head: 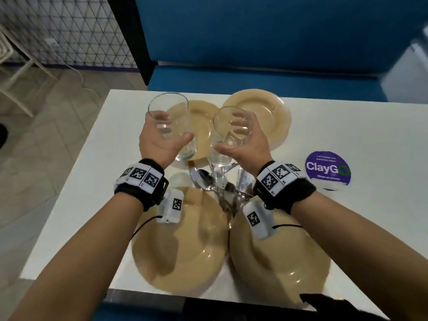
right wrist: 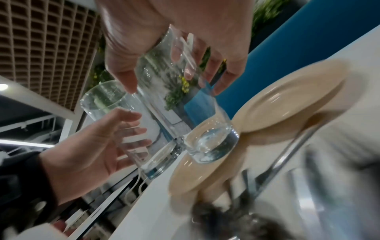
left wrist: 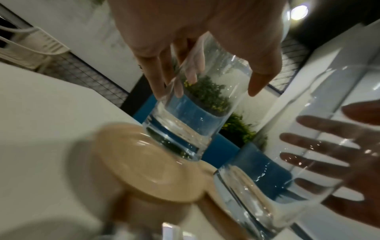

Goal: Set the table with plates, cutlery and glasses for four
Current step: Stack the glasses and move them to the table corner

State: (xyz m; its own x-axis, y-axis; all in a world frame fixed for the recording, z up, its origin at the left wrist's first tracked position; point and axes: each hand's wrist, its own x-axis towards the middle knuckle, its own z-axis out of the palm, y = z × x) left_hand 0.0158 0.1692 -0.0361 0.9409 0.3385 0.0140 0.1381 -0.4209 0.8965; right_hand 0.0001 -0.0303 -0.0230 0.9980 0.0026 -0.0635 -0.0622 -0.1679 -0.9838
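Note:
My left hand (head: pixel 172 132) grips a clear tumbler (head: pixel 166 105) round its side, thumb on the near wall. My right hand (head: pixel 231 137) grips a second tumbler (head: pixel 228 117) the same way. Both glasses are empty, tilted and close together, over the near edge of the far left plate (head: pixel 201 117). In the left wrist view the left hand (left wrist: pixel 207 93) holds its glass (left wrist: pixel 197 116) above a beige plate (left wrist: pixel 144 162). The right wrist view has the right hand (right wrist: pixel 174 89) on its glass (right wrist: pixel 197 121). Four beige plates lie on the white table (head: pixel 347 216).
A heap of spoons and other cutlery (head: pixel 220 186) lies at the table's middle, between the plates and under my wrists. A round purple ClayGo sticker (head: pixel 327 170) is on the right. A blue bench (head: pixel 254 75) runs along the far edge; floor lies to the left.

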